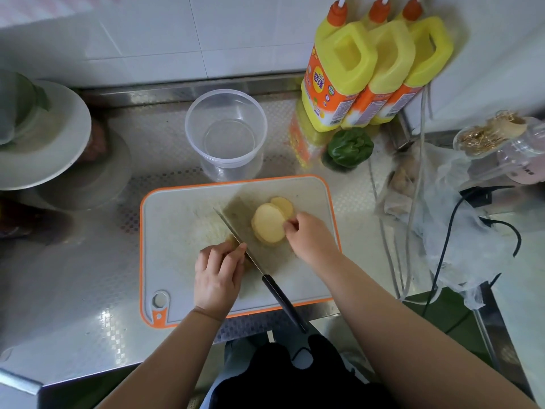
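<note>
The left hand (216, 276) gripped a potato piece (231, 240) beside the knife (281, 295) while the right hand (309, 240) pinched the potato slices (267, 224) on the cutting board (177, 228).

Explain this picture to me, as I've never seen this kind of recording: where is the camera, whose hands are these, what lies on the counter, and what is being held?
There is no machine here. A person works with bare hands, and the one picture comes from a wide-angle camera worn on the head, looking down. On the steel counter lies a cutting board with an orange rim. The left hand curls over a potato piece right beside the spine of a knife; no hand holds the knife's handle. The right hand pinches the edge of a stack of potato slices. Behind the board stand a clear plastic tub, a green pepper and three yellow bottles.
</note>
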Tool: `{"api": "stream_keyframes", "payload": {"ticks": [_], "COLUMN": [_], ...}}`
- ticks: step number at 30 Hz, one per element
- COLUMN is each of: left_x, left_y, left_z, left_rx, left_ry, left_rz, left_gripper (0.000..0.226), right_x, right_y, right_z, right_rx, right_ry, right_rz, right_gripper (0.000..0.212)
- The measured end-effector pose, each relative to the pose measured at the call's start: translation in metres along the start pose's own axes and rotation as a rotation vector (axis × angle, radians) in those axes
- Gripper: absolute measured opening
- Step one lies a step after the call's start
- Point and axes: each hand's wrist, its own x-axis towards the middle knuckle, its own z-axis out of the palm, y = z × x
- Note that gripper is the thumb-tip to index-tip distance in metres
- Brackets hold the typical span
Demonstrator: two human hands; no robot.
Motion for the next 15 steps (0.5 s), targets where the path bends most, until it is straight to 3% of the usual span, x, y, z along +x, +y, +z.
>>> {"api": "stream_keyframes", "payload": {"ticks": [3, 6, 9, 11, 15], "left_x": [0.000, 0.000, 0.000, -0.001, 0.003], "left_y": [-0.001, -0.001, -0.001, 0.000, 0.004], "left_z": [0.000, 0.001, 0.003, 0.002, -0.006], "left_rx": [-0.003, -0.011, -0.009, -0.018, -0.109], "left_ry": [0.001, 0.010, 0.013, 0.008, -0.001], "left_rz": [0.010, 0.008, -0.009, -0.030, -0.092], "left_gripper": [0.017, 0.016, 0.014, 0.013, 0.011], "right_x": [0.003, -0.020, -0.056, -0.069, -0.070], "right_y": [0.003, 0.002, -0.001, -0.003, -0.006], "right_z": [-0.001, -0.006, 0.005, 0.018, 0.040], "right_rx": [0.087, -0.146, -0.291, -0.311, -0.306], "right_ry": [0.040, 0.079, -0.251, -0.393, -0.276], "right_rz": [0.080, 0.048, -0.064, -0.108, -0.212], "right_gripper": [0.023, 0.044, 0.060, 0.053, 0.026]}}
